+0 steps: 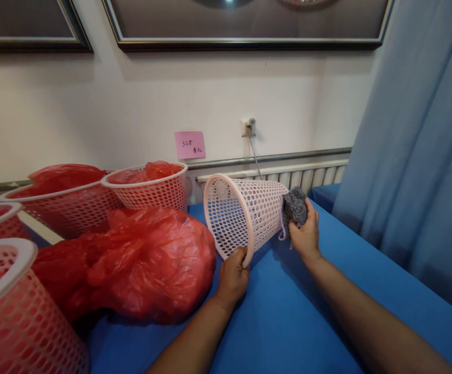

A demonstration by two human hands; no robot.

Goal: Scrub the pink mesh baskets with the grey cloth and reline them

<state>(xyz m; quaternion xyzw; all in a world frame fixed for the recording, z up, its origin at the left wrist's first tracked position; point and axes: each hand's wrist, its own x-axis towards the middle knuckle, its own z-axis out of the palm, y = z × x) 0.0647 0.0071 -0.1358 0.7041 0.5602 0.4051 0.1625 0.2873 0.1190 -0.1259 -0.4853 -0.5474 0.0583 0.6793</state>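
Note:
A pale pink perforated plastic wastebasket (263,208) lies tilted on its side above the blue surface (280,322), its open mouth facing left. My left hand (234,275) grips the lower part of its rim, fingers wrapped over the edge. My right hand (307,234) is closed on a grey cloth (295,205) and holds it against the basket's base end at the right. Just left of my left hand sits a full red plastic bag (159,265), its surface crumpled.
Several baskets with red liners stand at the left, among them one basket (151,193) by the wall and a near basket (27,317). Behind are a radiator (319,176), a plugged socket (248,127) and a pink note (190,145). A blue curtain (416,145) hangs at right.

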